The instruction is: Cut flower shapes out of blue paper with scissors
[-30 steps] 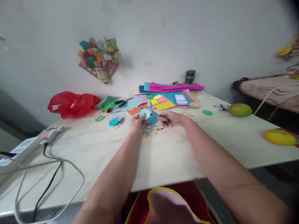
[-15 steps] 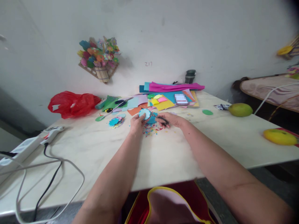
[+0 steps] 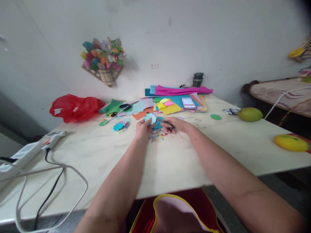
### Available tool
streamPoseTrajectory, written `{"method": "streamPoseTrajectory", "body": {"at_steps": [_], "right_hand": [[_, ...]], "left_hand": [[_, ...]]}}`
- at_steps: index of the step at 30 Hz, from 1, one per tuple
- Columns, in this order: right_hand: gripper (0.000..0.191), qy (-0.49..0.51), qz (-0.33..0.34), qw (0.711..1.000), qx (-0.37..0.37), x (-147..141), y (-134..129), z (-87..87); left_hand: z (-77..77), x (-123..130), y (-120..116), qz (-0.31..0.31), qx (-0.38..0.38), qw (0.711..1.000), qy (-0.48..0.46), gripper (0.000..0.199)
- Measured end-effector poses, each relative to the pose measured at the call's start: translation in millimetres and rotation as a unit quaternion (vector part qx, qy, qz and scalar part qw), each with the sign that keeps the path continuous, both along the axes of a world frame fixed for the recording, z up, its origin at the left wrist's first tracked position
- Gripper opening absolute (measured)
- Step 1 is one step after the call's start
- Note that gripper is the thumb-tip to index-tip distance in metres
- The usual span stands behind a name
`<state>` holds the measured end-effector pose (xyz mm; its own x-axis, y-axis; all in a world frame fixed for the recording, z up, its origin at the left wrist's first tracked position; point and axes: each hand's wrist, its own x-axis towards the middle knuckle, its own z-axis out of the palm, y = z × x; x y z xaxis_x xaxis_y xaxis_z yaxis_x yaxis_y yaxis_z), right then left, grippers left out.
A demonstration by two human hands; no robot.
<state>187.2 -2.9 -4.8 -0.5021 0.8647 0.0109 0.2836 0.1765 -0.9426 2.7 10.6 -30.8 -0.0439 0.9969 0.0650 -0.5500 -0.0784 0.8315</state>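
Observation:
My left hand (image 3: 143,127) pinches a light blue paper piece (image 3: 150,119) with a scalloped edge. To its right, my right hand (image 3: 177,124) is closed round the black handles of a pair of scissors (image 3: 170,126), whose blades reach toward the paper's right edge. Under and just below the hands lie small colourful paper scraps (image 3: 156,135) and a blue paper piece (image 3: 158,123). A pile of scalloped paper shapes (image 3: 120,126) rests left of my left hand.
Coloured sheets (image 3: 175,108), a second pair of scissors (image 3: 125,106) and a red plastic bag (image 3: 75,108) lie toward the wall. A green paper circle (image 3: 215,117) and two mangoes (image 3: 250,114) are at right. A power strip (image 3: 24,157) with cables is at left.
The scissor handles in my right hand have shifted very slightly. My left hand and the light blue paper are in nearly the same place.

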Motion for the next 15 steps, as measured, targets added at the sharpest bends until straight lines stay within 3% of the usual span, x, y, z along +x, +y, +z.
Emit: {"method": "streamPoseTrajectory", "body": {"at_steps": [15], "right_hand": [[0.038,0.013,0.025,1.000,0.012,3.4,4.1,-4.2]], "left_hand": [[3.8,1.9,-2.5,-0.003,0.003,1.000,-0.016,0.019]]}}
